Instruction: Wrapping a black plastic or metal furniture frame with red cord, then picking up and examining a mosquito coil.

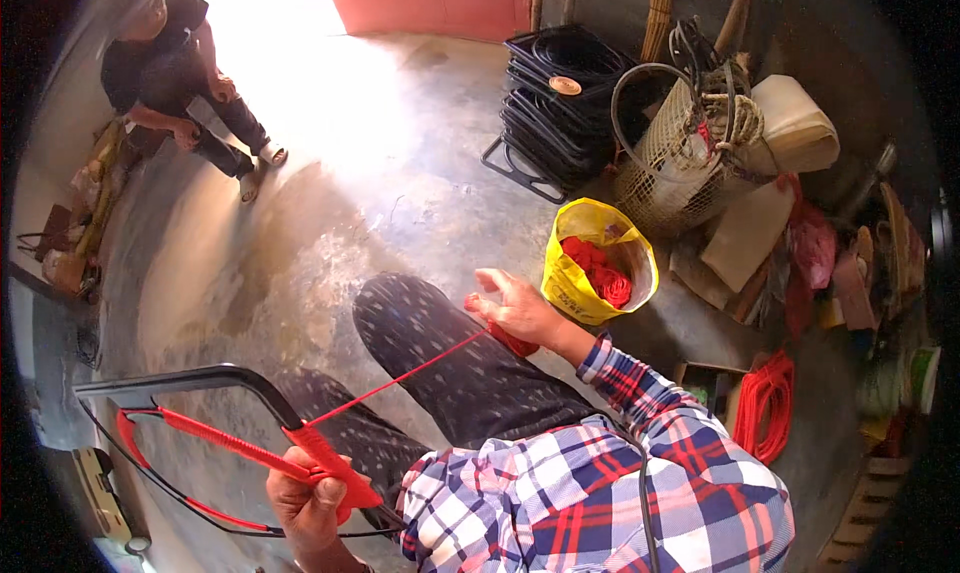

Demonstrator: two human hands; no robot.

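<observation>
My left hand (308, 498) is closed round a black tubular frame (225, 375) at the red-wrapped part of its bar. Red cord (215, 435) is wound in tight coils along an inner strand of the frame, and a thin black line bows below it. From the wrapped corner a single taut red strand (400, 378) runs up and right to my right hand (522, 311). That hand is above my knee, curled over a bundle of red cord (512, 341) that shows under the palm and at the fingertips.
A yellow bag (570, 291) with red cord bundles stands beyond my right wrist. Black folded frames (550, 103) are stacked behind it, beside a mesh basket (665, 163). A red coil (765, 405) lies at right. Another person (180, 73) is at the far left.
</observation>
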